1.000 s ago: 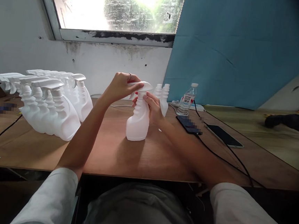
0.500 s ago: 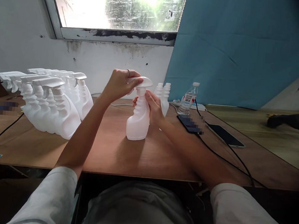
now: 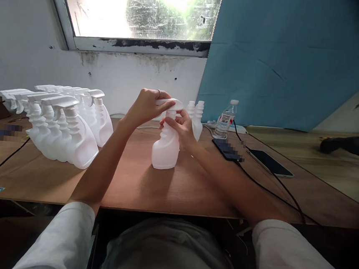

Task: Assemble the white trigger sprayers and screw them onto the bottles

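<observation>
A white spray bottle (image 3: 165, 152) stands upright on the wooden table (image 3: 124, 188), in front of me. My left hand (image 3: 149, 104) grips the trigger spray head (image 3: 176, 105) on top of it, thumb along the near side. Wrapped round the ribbed neck just below the head is my right hand (image 3: 181, 128), its thumb across the front. The collar between head and neck is partly covered by fingers. Behind my right hand stand bottles without spray heads (image 3: 198, 121), partly hidden.
Rows of white spray bottles with heads (image 3: 82, 145) stand at the left. To the right are a clear water bottle (image 3: 225, 119), a dark phone (image 3: 227, 149), another phone (image 3: 271, 163) and black cables (image 3: 287, 196). A window (image 3: 140, 9) and blue cloth (image 3: 277, 55) are behind.
My right hand's thumb has swung across the front of the bottle's neck. My left hand and the spray head appear slightly lower and further right. The bottle stays in place.
</observation>
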Action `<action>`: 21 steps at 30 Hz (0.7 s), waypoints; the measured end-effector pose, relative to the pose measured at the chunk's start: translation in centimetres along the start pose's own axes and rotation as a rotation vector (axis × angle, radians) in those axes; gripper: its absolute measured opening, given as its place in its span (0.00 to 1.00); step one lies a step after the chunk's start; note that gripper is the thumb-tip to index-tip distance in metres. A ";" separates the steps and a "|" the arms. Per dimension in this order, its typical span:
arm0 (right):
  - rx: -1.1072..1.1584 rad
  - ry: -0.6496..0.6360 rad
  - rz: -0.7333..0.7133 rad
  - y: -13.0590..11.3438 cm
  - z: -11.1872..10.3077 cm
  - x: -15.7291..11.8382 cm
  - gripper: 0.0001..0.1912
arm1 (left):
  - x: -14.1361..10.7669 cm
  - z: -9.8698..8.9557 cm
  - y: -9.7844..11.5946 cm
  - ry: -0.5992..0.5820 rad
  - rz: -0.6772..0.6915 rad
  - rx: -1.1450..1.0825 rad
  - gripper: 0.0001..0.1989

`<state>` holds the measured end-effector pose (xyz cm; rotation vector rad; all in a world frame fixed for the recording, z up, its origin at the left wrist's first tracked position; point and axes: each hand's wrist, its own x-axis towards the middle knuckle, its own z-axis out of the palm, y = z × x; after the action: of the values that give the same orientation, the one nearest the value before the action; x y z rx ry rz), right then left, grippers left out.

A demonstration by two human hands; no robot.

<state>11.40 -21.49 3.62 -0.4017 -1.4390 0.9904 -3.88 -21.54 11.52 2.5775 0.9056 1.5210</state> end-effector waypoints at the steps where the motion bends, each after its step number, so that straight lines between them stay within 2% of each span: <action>1: 0.008 -0.016 0.008 -0.1 0.0 0.0 0.23 | 0.0 -0.1 0.0 -0.004 0.003 -0.005 0.12; 6: -0.072 -0.001 0.016 -0.5 0.1 0.3 0.25 | -0.1 -0.2 0.3 -0.048 -0.001 -0.015 0.13; 10: -0.024 -0.046 0.021 -0.7 0.2 0.3 0.23 | -0.1 -0.3 0.8 -0.062 -0.020 -0.001 0.13; 14: -0.096 0.033 0.000 -0.5 0.3 0.2 0.22 | -0.1 -0.4 1.1 -0.066 -0.039 -0.019 0.13; 18: -0.017 -0.035 -0.035 -0.2 0.3 -0.1 0.18 | -0.2 -0.4 1.4 -0.065 -0.048 -0.007 0.13; 21: -0.052 0.004 -0.035 -0.1 0.2 -0.1 0.18 | -0.2 -0.4 1.4 -0.071 -0.048 -0.003 0.13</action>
<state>11.31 -21.72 3.69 -0.4145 -1.4662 0.9253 -3.60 -22.95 12.02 2.5698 0.9497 1.4089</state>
